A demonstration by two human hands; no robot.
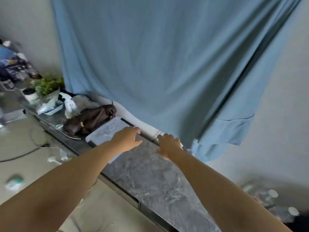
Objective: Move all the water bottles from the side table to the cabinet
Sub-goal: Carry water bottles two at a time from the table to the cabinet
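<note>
Both my arms reach out over the grey marbled cabinet top (pixel 150 178). My left hand (pixel 127 138) hovers at the top's far edge beside a clear plastic tray (pixel 103 133), fingers spread and empty. My right hand (pixel 168 145) is a little to the right, near the hem of the blue curtain (pixel 167 64), fingers apart with nothing in them. Several blurred water bottles with white caps (pixel 274 194) show at the lower right; what they stand on cannot be made out.
A dark brown handbag (pixel 90 119) lies left of the tray. Further left are a green plant (pixel 47 86), a white jar (pixel 31 95) and piled clutter. On the floor at left lie a cable (pixel 20 155) and small blurred objects.
</note>
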